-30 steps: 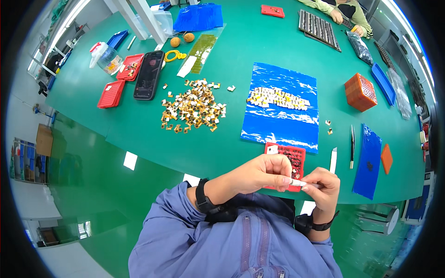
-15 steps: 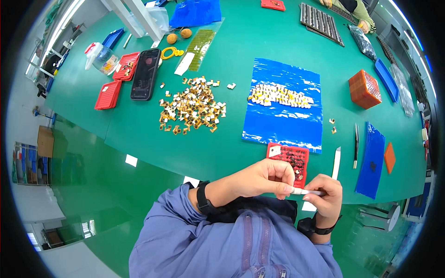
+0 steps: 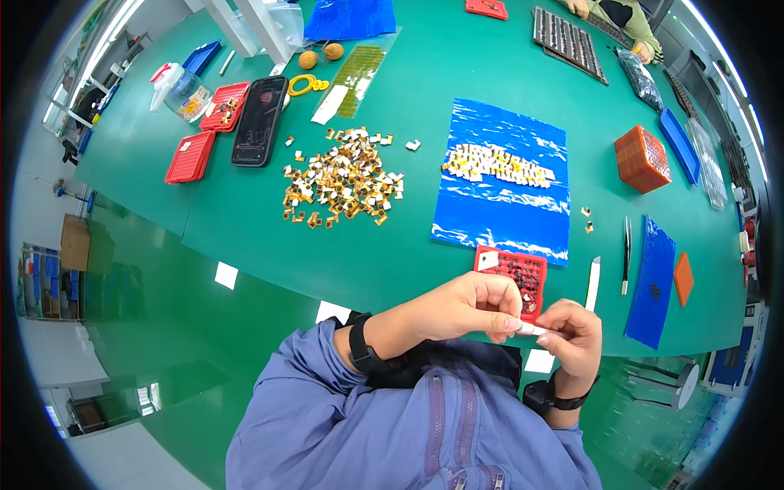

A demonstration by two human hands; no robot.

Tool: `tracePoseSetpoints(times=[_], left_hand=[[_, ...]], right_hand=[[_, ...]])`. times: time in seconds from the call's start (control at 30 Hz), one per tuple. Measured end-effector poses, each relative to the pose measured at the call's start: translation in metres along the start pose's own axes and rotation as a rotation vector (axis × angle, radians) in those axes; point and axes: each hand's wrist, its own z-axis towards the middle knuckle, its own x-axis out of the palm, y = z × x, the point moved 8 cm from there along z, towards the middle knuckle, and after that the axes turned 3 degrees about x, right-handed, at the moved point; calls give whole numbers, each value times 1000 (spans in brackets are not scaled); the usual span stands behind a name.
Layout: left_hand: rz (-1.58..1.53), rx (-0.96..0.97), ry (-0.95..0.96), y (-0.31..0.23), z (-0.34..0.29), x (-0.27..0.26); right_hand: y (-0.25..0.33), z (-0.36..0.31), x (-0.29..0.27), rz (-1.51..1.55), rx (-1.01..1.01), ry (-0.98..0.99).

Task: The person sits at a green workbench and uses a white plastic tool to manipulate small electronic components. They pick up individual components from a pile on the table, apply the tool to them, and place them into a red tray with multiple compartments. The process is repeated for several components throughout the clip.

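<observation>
A person in a blue zip jacket (image 3: pixel 408 425) sits at a wide green table (image 3: pixel 392 237) with both hands raised close to the chest, just over the near edge. The left hand (image 3: pixel 465 306) and the right hand (image 3: pixel 576 335) meet around a small white strip (image 3: pixel 532 329): the left thumb and forefinger are pressed together on one end of it, and the right fingertips pinch the other end. Each wrist wears a dark watch. Just beyond the hands, touching the table's near edge, lies a small red tray (image 3: pixel 513 273) with a white tab in one corner. Behind it spreads a blue plastic sheet (image 3: pixel 502 184) carrying a neat row of little yellow and white parts (image 3: pixel 498 163). To the left of the sheet sits a loose pile of the same small parts (image 3: pixel 343 175). Right of the red tray lie a white blade-shaped tool (image 3: pixel 593 283) and dark tweezers (image 3: pixel 626 255), side by side but apart. Farther left on the table rest a black phone (image 3: pixel 260 121), two red trays (image 3: pixel 204 131) and a clear bottle (image 3: pixel 181 88). An orange box (image 3: pixel 643 159) stands at the far right. At the far end another person's hands (image 3: pixel 608 12) work beside a dark tray (image 3: pixel 567 41).
</observation>
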Motion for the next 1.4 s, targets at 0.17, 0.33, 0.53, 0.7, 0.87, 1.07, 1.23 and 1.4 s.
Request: tracePoseSetpoints(times=[0.17, 0.33, 0.53, 0.7, 0.87, 1.07, 1.23, 1.4], left_hand=[[-9, 4, 12, 1, 0, 1], [4, -4, 13, 1, 0, 2], [17, -6, 1, 1, 1, 0], [9, -2, 4, 1, 1, 1], [-15, 21, 7, 1, 2, 1], [-5, 17, -4, 1, 1, -1], [4, 23, -26, 1, 1, -2], [0, 4, -54, 4, 4, -4]], right_hand=[[-8, 0, 3, 169, 53, 38], [-18, -4, 2, 332, 245, 57], [-15, 0, 4, 282, 187, 48], [1, 5, 1, 36, -162, 10], [-5, 4, 1, 68, 26, 32], [-10, 1, -3, 66, 104, 16], [-8, 2, 1, 59, 125, -7], [1, 0, -4, -171, -23, -38]])
